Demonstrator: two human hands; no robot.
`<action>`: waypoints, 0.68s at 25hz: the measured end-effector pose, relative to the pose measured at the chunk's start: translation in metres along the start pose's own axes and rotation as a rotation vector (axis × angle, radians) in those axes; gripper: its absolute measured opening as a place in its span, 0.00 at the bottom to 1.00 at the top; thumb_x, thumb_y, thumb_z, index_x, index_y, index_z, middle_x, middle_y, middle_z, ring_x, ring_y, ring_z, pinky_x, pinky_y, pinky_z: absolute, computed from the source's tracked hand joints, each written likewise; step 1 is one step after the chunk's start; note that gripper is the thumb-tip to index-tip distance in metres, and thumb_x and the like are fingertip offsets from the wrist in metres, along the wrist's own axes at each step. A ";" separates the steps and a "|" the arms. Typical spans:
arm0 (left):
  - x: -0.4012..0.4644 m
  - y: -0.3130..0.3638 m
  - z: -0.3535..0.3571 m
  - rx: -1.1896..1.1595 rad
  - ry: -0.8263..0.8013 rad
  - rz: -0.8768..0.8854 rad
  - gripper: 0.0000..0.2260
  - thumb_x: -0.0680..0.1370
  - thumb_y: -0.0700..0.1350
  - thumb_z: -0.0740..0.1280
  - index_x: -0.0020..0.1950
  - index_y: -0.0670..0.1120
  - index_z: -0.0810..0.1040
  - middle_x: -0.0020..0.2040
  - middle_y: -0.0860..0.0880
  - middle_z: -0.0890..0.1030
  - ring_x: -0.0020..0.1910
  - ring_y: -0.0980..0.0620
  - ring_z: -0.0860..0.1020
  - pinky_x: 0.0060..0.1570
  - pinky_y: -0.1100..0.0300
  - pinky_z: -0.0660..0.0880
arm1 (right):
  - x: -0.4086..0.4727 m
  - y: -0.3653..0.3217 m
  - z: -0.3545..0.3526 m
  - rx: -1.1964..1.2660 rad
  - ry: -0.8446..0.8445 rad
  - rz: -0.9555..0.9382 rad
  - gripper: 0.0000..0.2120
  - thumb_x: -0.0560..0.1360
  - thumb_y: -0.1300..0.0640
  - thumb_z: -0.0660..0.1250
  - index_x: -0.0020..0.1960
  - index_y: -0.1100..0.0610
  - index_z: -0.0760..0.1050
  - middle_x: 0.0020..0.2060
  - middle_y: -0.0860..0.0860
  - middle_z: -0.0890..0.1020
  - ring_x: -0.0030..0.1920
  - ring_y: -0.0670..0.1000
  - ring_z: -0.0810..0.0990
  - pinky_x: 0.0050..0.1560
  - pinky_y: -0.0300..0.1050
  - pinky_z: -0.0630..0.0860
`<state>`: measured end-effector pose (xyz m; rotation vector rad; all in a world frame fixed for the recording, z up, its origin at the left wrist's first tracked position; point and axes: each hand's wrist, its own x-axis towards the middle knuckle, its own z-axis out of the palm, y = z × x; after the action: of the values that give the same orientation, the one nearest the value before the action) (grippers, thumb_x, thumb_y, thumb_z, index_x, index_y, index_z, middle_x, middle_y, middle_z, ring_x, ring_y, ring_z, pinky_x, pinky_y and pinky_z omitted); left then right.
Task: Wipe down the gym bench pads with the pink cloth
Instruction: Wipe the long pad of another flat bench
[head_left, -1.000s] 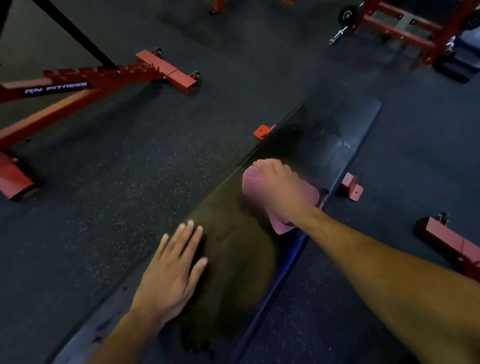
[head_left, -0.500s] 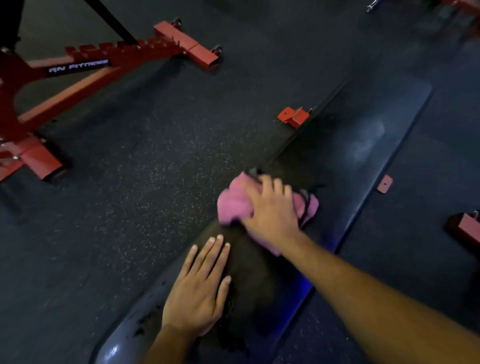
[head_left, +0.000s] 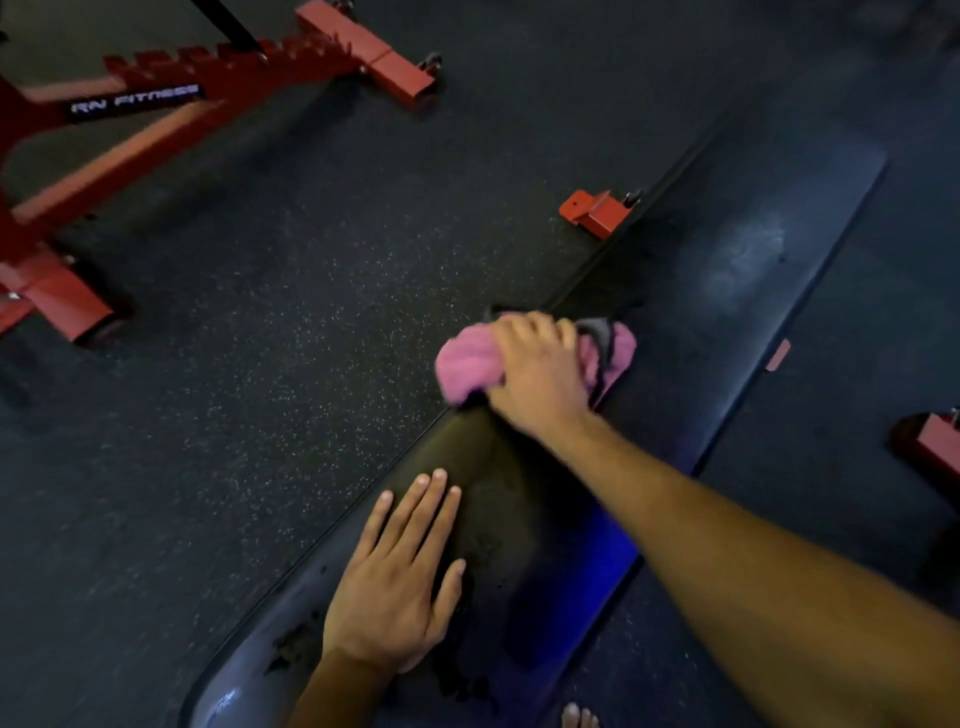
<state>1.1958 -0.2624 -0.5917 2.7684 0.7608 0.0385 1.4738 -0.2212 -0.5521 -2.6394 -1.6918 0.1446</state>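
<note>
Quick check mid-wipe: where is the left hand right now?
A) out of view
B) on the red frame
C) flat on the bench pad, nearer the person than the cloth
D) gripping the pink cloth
C: the left hand lies with straight fingers on the bench pad, while the right hand holds the pink cloth farther along.
</note>
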 end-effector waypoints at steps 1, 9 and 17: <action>0.000 0.000 0.000 0.002 0.004 0.002 0.30 0.83 0.56 0.56 0.83 0.43 0.63 0.84 0.45 0.60 0.84 0.48 0.57 0.79 0.43 0.56 | -0.025 -0.009 0.002 0.045 -0.019 -0.086 0.32 0.68 0.47 0.73 0.70 0.51 0.70 0.68 0.51 0.75 0.68 0.55 0.71 0.69 0.58 0.67; 0.001 0.000 0.003 -0.011 0.026 0.007 0.30 0.83 0.56 0.57 0.83 0.44 0.63 0.84 0.46 0.59 0.84 0.48 0.57 0.79 0.43 0.56 | -0.018 0.052 -0.001 -0.008 0.027 -0.035 0.34 0.70 0.52 0.74 0.73 0.54 0.68 0.72 0.53 0.73 0.72 0.57 0.70 0.75 0.61 0.63; -0.002 0.003 -0.002 0.021 -0.019 -0.027 0.31 0.83 0.57 0.57 0.84 0.45 0.61 0.85 0.46 0.56 0.84 0.49 0.56 0.79 0.41 0.56 | 0.022 0.011 -0.055 0.094 -0.352 -0.368 0.40 0.65 0.59 0.72 0.75 0.48 0.67 0.69 0.49 0.74 0.68 0.55 0.70 0.67 0.54 0.63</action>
<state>1.1955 -0.2653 -0.5891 2.7734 0.7974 -0.0010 1.4974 -0.2037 -0.4997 -2.2859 -2.1748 0.6975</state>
